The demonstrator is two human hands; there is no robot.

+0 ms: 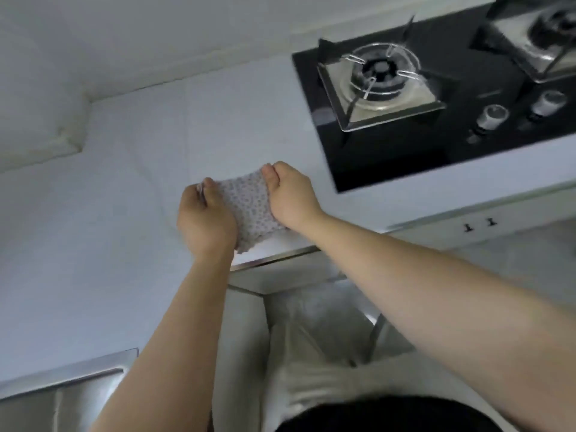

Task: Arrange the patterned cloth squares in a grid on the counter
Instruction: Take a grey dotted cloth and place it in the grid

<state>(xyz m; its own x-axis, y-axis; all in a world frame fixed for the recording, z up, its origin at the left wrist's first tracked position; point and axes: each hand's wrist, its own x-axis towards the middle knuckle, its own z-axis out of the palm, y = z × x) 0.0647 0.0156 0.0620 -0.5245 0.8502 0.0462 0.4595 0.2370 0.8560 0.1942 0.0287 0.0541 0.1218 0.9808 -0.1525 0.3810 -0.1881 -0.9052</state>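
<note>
A single patterned cloth square (246,207), pale with small dark spots, was held between both hands down and to the left of the black glass gas hob (389,157), above the front part of the white counter (124,182). The left hand (204,219) gripped the cloth's left edge, on the side away from the hob, with its fingers curled round the fabric. The right hand (291,198) pinched the upper corner nearest the hob between thumb and fingers. The cloth was stretched between the two grips, and its lower end sagged toward the counter's metal-trimmed front edge. Whether that end touched the counter could not be told.

On the hob, the nearer burner (378,73) sat in a square steel tray under a pan support. Two round knobs (494,116) stood toward the hob's front edge, to the right of that burner. No other cloth squares showed on the counter to the left of the hob.
</note>
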